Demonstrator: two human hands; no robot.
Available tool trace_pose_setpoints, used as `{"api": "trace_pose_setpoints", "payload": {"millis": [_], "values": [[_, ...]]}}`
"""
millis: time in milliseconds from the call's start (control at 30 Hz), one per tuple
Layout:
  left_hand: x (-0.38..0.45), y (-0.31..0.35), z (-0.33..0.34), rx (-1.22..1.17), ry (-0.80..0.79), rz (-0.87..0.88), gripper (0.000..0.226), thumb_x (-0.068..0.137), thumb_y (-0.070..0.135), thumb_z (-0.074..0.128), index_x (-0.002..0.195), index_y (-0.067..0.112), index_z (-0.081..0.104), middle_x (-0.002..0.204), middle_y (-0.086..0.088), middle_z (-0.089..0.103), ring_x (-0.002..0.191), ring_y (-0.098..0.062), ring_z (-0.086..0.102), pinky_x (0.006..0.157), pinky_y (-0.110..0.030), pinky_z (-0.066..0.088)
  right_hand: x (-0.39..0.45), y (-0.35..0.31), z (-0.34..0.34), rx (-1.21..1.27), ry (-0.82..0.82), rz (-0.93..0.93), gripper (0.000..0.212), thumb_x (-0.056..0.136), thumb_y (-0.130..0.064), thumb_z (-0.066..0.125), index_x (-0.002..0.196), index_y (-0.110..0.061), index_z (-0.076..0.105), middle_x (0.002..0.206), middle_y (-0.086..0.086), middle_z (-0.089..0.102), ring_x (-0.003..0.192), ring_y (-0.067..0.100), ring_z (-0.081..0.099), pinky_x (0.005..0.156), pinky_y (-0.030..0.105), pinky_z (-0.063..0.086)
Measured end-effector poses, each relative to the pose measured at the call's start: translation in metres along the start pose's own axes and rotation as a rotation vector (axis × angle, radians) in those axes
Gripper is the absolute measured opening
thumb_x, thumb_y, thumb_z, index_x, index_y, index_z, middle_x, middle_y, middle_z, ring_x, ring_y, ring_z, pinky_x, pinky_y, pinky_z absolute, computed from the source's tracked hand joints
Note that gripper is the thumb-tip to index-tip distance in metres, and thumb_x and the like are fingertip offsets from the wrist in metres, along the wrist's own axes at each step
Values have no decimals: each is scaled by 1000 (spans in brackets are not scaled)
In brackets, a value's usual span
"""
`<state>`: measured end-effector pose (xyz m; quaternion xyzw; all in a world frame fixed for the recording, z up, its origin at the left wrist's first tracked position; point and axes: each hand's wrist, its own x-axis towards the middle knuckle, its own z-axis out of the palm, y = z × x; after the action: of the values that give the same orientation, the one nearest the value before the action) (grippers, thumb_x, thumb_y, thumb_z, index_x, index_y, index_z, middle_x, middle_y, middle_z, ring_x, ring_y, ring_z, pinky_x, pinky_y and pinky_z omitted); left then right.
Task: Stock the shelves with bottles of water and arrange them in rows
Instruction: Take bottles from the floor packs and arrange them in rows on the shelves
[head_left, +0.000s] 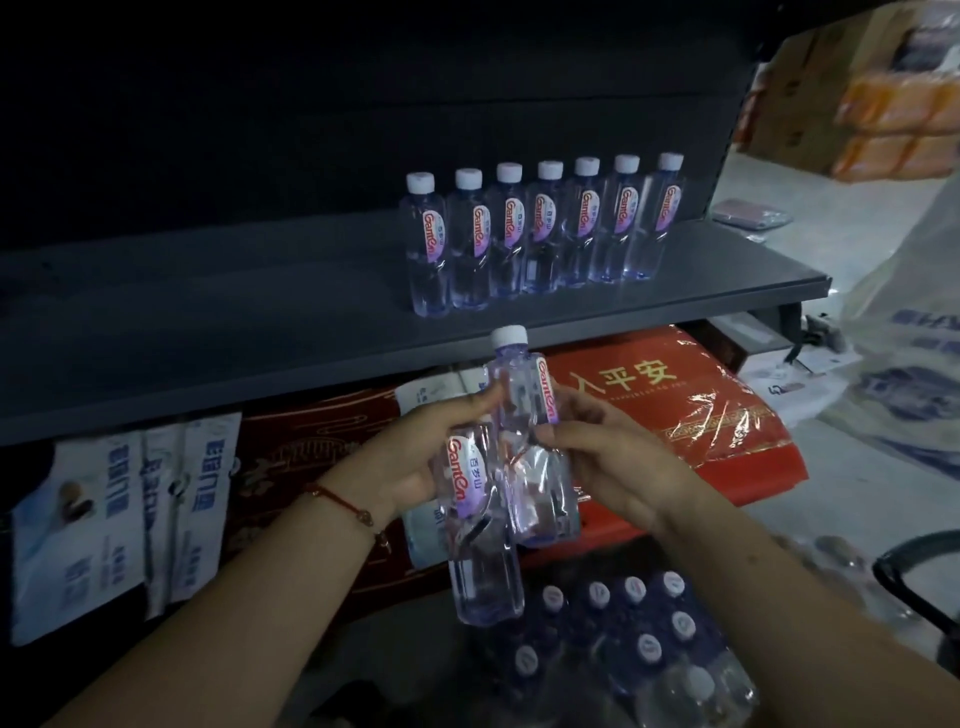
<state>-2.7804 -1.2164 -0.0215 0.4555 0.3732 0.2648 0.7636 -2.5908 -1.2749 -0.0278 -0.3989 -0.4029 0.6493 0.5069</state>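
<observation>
Several clear water bottles (540, 234) with white caps and pink labels stand in one row on the dark grey shelf (208, 332), toward its right half. Below the shelf's front edge I hold two more of these bottles side by side. My left hand (410, 462) is shut on the lower bottle (480, 561), whose neck is hidden in my palm. My right hand (608, 462) is shut on the upper bottle (524, 410), whose white cap points up toward the shelf. A shrink-wrapped pack of bottles (623, 639) sits beneath my hands.
Red packaged goods (717, 415) and blue-and-white packets (104, 519) fill the space under the shelf. At right lie a large white printed bag (909, 364), orange packs and cardboard boxes (883, 104) on a pale floor. A dark curved rim (904, 582) shows at the lower right.
</observation>
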Motion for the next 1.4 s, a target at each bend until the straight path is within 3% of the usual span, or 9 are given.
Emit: {"api": "trace_pose_setpoints", "payload": {"millis": [167, 333, 467, 600, 767, 867, 1033, 1200, 1400], "values": [[-6, 1, -10, -176, 57, -45, 60, 66, 40, 89, 112, 5, 75, 123, -24, 64, 112, -37, 59, 109, -54, 42, -4, 8, 27, -66, 64, 118, 28, 94, -29, 61, 120, -24, 69, 115, 10, 74, 102, 28, 72, 91, 50, 56], [-20, 16, -11, -251, 174, -32, 38, 90, 42, 62, 95, 7, 72, 85, -17, 72, 72, -29, 72, 72, -40, 61, -6, 7, 38, 73, 191, 218, 43, 91, -53, 57, 82, -17, 78, 80, 7, 69, 66, 22, 65, 79, 39, 52], [-30, 29, -25, -348, 372, -6, 49, 85, 55, 67, 69, 8, 69, 62, -11, 66, 60, -25, 65, 86, -42, 50, -13, 17, 47, 324, 152, 326, 55, 89, -58, 54, 85, -8, 78, 92, 15, 74, 78, 31, 72, 78, 49, 58], [-31, 27, -25, -493, 457, 116, 56, 94, 59, 52, 75, 7, 59, 44, -9, 59, 37, -20, 61, 60, -35, 52, -15, 27, 64, 412, 41, 420, 60, 84, -61, 58, 100, -8, 80, 124, 24, 67, 117, 44, 61, 100, 68, 40], [-29, 9, -23, -223, 425, 219, 18, 91, 29, 66, 100, 15, 59, 78, -9, 65, 65, -20, 66, 65, -37, 57, -6, 16, 63, 485, 59, 390, 63, 85, -59, 60, 122, -8, 68, 130, 22, 64, 119, 41, 60, 106, 62, 39], [-39, -9, -22, -55, 285, 140, 44, 86, 17, 74, 120, 30, 49, 106, -7, 75, 94, -29, 73, 78, -53, 60, 0, 5, 62, 351, 81, 320, 44, 81, -47, 65, 104, -11, 75, 119, 18, 70, 112, 38, 64, 107, 64, 36], [-47, -3, -40, 166, 413, 309, 35, 80, 9, 80, 107, 22, 61, 94, 1, 78, 88, -17, 75, 67, -28, 58, 21, -2, 81, -76, 140, 149, 25, 81, -25, 71, 104, -16, 71, 102, 9, 75, 91, 23, 72, 82, 42, 52], [-57, 24, -75, 366, 583, 490, 46, 77, 12, 84, 112, 29, 59, 99, 9, 74, 85, 2, 71, 68, -14, 52, 70, -10, 105, -412, 69, -99, 48, 79, 9, 74, 121, -13, 66, 94, -2, 75, 80, 3, 71, 64, 12, 51], [-50, 44, -112, 349, 752, 545, 43, 78, 23, 84, 105, 38, 53, 101, 12, 68, 88, 0, 66, 71, -22, 48, 147, -11, 118, -545, 46, -205, 53, 75, 5, 79, 123, -15, 66, 95, -3, 74, 87, 13, 70, 75, 25, 57]]}}
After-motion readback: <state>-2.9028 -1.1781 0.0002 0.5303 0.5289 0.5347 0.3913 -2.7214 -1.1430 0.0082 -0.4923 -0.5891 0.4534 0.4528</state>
